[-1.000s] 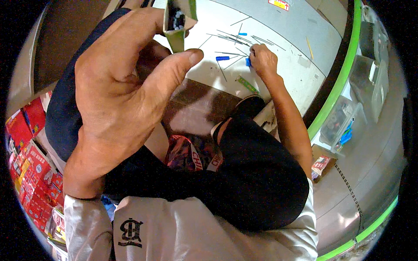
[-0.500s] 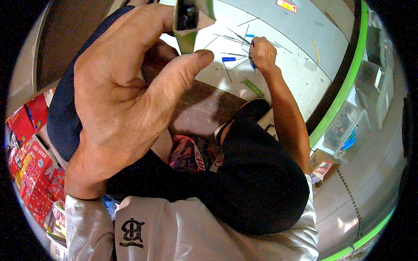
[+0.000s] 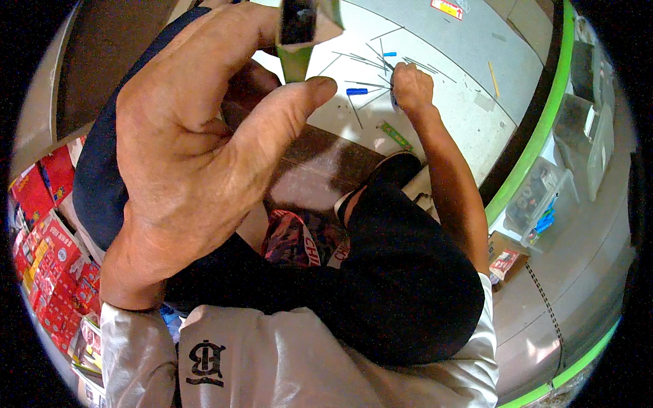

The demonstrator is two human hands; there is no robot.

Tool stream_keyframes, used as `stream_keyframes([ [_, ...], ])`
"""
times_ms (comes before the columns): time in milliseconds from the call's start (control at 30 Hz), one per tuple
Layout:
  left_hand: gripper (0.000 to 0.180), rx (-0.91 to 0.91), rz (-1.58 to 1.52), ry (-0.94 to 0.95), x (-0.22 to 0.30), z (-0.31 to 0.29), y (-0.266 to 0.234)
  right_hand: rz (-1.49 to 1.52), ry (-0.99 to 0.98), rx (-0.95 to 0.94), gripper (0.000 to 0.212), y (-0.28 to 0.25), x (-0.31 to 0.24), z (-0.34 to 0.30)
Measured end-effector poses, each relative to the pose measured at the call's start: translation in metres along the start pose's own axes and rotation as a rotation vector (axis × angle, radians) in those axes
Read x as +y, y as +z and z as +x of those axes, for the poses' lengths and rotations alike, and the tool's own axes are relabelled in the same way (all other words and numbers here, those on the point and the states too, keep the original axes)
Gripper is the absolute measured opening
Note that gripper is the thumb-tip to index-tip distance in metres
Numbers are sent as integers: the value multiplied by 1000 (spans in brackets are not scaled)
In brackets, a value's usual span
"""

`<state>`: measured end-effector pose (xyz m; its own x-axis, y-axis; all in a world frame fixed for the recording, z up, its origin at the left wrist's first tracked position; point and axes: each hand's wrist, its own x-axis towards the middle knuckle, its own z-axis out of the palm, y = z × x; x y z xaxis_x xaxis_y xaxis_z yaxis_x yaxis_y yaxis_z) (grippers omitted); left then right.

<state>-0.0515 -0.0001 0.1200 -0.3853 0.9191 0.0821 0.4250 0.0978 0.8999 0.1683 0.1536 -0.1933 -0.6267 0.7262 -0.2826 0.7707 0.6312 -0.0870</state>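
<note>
Close up at the upper left, my left hand (image 3: 183, 136) holds a small green box (image 3: 296, 62) between thumb and fingers. Its end toward me gapes and looks dark inside. Further off, my right hand (image 3: 413, 86) is closed low over the white surface (image 3: 462, 115). A thin dark rod (image 3: 388, 64) shows at its fingertips, though the grip is partly hidden. Several more thin dark rods (image 3: 360, 61) lie scattered beside that hand. Among them are a blue cylindrical piece (image 3: 356, 91) and a smaller blue piece (image 3: 390, 54).
A narrow green strip-like pack (image 3: 394, 136) lies near the surface's close edge. A yellow stick (image 3: 493, 80) rests farther right. Beyond the green rim (image 3: 524, 180) stand clear plastic bins (image 3: 541, 194) and a cardboard box (image 3: 507, 258). Red printed packages (image 3: 58, 255) are at my left.
My right hand has shifted slightly, and the dark rod at its fingertips has changed angle. The green box in my left hand has moved a little to the right.
</note>
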Motion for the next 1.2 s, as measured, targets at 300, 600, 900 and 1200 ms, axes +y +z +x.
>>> stream_keyframes([
  [300,23,-95,132,-75,0,-11,-16,4,30,-55,17,-1,7,-6],
  [600,24,-28,9,214,-14,1,3,640,363,-220,21,-5,33,-28],
  [900,25,-179,90,54,16,-4,-1,1560,525,-150,14,-108,29,-96],
  [1200,30,-156,188,304,16,1,24,1562,221,215,13,-307,1,-151],
])
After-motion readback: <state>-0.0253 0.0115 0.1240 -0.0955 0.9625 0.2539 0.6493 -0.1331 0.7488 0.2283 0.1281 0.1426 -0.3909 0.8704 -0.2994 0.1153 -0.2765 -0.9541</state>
